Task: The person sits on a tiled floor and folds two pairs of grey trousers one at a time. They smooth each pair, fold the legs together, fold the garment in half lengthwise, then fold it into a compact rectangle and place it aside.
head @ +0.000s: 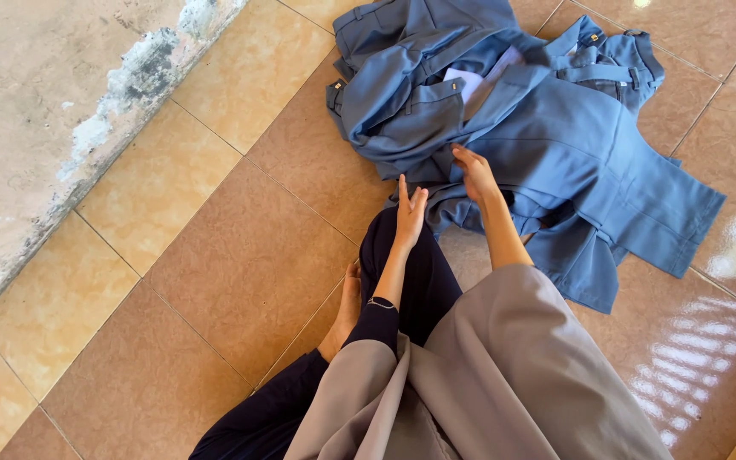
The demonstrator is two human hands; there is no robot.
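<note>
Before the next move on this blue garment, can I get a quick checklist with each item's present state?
1. Garment fully on the floor: ok, it lies in a crumpled heap on the tiles.
2. Garment spread flat: not ok, bunched and folded over itself.
3. Right hand on the cloth: ok, its fingers rest on the fabric.
4. Left hand gripping: not ok, it is open at the heap's near edge, fingers straight.
5. Right hand's grip closed: cannot tell, the fingertips are partly hidden in the folds.
6. Knee off the cloth: cannot tell, it meets the heap's edge.
</note>
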